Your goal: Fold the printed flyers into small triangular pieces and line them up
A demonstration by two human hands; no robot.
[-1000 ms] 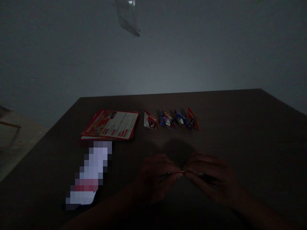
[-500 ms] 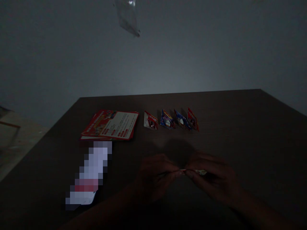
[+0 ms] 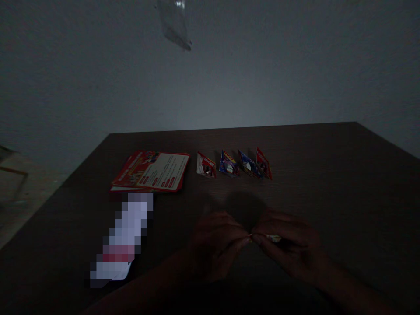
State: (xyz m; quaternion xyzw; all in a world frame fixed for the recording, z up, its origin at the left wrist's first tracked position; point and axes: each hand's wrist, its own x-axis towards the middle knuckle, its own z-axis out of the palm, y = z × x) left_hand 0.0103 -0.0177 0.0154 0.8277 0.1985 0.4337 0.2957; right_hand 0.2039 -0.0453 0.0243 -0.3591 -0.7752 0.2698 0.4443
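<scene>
My left hand [image 3: 218, 243] and my right hand [image 3: 292, 245] meet low in front of me, fingertips pinched on a thin piece of printed paper [image 3: 274, 238]. It is seen nearly edge-on, and the fingers hide most of it; a pale, colourful bit shows at the right fingers. Beyond the hands, several folded paper pieces stand in a row, among them a red and white one [image 3: 206, 166], a blue one [image 3: 229, 166] and a red one [image 3: 263, 163] at the right end.
A stack of red and white printed sheets [image 3: 166, 170] lies at the left on the dark wooden table [image 3: 311, 157]. Nearer me is a bright, slim object [image 3: 126, 236], blurred by pixel blocks. A clear plastic bag [image 3: 173, 24] hangs on the wall behind.
The fingertips have drawn closer together, and less paper shows between them. My left hand has turned slightly. The row of folded pieces and the stack have stayed put.
</scene>
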